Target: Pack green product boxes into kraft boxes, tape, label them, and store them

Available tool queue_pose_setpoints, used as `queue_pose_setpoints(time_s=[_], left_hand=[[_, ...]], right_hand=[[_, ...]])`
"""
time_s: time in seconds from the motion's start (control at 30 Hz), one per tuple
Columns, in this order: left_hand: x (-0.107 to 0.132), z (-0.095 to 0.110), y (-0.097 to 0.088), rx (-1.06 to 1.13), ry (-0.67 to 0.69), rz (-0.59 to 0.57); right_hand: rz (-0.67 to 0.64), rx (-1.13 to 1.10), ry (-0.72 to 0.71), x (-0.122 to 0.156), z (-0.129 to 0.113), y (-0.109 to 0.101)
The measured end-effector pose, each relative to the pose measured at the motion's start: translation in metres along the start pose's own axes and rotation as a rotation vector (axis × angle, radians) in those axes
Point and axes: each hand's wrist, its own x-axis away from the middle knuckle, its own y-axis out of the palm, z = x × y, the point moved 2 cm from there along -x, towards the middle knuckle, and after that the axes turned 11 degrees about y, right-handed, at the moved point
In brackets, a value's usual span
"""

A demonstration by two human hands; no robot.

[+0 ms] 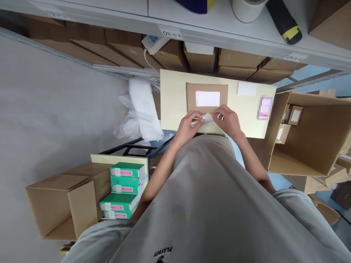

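A small brown cardboard box [191,98] with a white label [207,98] on top lies on the pale yellow tabletop [172,95]. Just in front of its near edge, both hands pinch a small white paper slip [207,119] that shows a yellow edge. My left hand [188,126] is closed on the slip's left side, and the fingertips of my right hand [228,121] grip its upper right corner. What is printed on the slip, if anything, I cannot make out.
White papers [247,88] and a blurred pink item [264,108] lie on the table's right. A large open carton [309,135] stands to the right. Green boxes [127,170] are stacked at lower left beside another open carton [55,186]. White wrap [144,106] hangs left; a shelf [109,16] runs behind.
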Motion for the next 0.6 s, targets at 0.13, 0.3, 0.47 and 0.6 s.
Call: queue_pose_setpoints(time_s=[0.13, 0.3, 0.47, 0.6], left_hand=[[-0.002, -0.024, -0.005, -0.103, -0.054, 0.1], [-0.01, -0.061, -0.008, 0.105, -0.2, 0.208], [-0.025, -0.072, -0.006, 0.195, -0.232, 0.298], [-0.032, -0.066, -0.006, 0.206, -0.247, 0.321]], right_hand=[[0.05, -0.063, 0.069, 0.003, 0.003, -0.006], [0.058, -0.301, 0.159, 0.007, -0.003, -0.012], [-0.02, -0.451, 0.174, 0.016, -0.017, -0.014], [-0.034, -0.473, 0.207, 0.02, -0.02, -0.018]])
